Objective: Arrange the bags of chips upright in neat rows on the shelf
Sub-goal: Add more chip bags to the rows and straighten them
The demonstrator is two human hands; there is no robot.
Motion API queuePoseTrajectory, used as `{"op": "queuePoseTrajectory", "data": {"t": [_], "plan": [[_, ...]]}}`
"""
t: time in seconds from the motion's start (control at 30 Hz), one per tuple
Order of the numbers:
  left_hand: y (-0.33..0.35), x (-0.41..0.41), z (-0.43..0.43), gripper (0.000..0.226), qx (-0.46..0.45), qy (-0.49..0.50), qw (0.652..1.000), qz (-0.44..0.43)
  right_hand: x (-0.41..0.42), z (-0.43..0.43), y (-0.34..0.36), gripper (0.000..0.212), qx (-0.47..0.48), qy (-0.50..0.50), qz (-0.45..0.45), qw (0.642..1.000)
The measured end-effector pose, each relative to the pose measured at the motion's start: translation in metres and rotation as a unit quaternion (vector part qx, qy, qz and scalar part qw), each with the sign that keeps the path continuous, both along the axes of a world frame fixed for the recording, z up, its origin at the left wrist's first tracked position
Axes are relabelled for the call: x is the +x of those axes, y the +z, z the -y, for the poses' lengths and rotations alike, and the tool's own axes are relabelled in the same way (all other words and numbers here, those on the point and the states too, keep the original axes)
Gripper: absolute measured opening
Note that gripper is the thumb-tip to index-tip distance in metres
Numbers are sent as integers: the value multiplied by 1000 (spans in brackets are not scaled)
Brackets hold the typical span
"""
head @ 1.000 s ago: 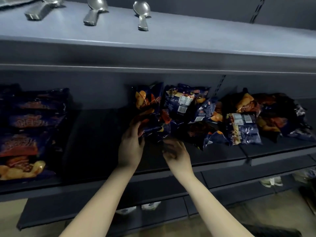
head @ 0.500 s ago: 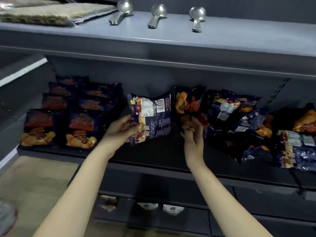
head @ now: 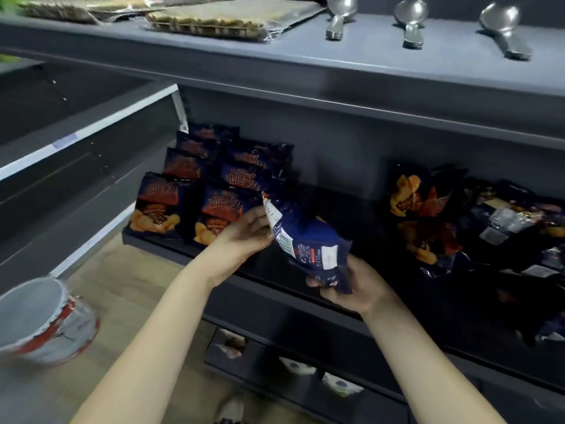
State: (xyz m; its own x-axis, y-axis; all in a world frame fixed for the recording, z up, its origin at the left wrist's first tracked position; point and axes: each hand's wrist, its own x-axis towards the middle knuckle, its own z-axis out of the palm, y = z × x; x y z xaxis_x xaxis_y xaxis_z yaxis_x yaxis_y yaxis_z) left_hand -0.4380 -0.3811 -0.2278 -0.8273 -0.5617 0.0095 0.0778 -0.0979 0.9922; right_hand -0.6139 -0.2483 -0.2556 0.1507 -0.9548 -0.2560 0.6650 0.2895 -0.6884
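A dark blue chip bag is held tilted in front of the dark shelf, its printed back facing me. My left hand grips its upper left edge. My right hand holds its lower end from beneath. Left of it, several matching bags stand upright in two rows. On the right lies a loose heap of chip bags, some flat and some leaning.
The grey shelf above carries three metal scoops and wrapped flat packs. A white and red bucket stands on the floor at lower left. Lower shelves hold small white packages.
The view swung left. My left hand carried one bag away from the heap toward the standing rows. My right hand left the heap and took the bag's lower end.
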Motion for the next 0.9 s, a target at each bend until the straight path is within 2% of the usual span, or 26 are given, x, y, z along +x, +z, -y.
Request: {"op": "queuePoseTrajectory", "data": {"t": [0.03, 0.1, 0.17, 0.23, 0.33, 0.4, 0.5, 0.63, 0.77, 0.83, 0.9], "plan": [[-1, 1, 6, 57, 14, 11, 1000, -8, 0, 2, 3, 63, -24, -43, -40, 998], [-1, 1, 17, 74, 76, 13, 997, -26, -5, 11, 9, 64, -80, -106, -65, 989], [-1, -4, 24, 90, 137, 0, 989, -53, -11, 18, 13, 87, -76, -171, -93, 978], [1, -14, 26, 93, 141, -13, 988, -55, -20, 21, 16, 102, -64, -220, -150, 962], [2, -35, 26, 73, 24, 18, 999, 26, -32, 19, 20, 72, -87, -254, -253, 929], [-3, -48, 25, 59, -49, 38, 997, 56, -38, 17, 25, 67, -87, -264, -278, 920], [-13, -61, 24, 49, -53, 35, 997, 45, -45, 17, 30, 76, -59, -283, -271, 918], [-22, -74, 26, 43, -52, 9, 998, 36, -48, 20, 28, 45, -28, -331, -308, 892], [-28, -84, 31, 49, -78, 27, 995, 54, -51, 27, 27, 33, 4, -384, -314, 869], [-35, -86, 29, 54, -181, 75, 976, 97, -57, 32, 28, 29, 22, -427, -314, 848], [-44, -84, 23, 59, -327, 92, 929, 145, -66, 39, 27, 28, 32, -450, -331, 829]]}}
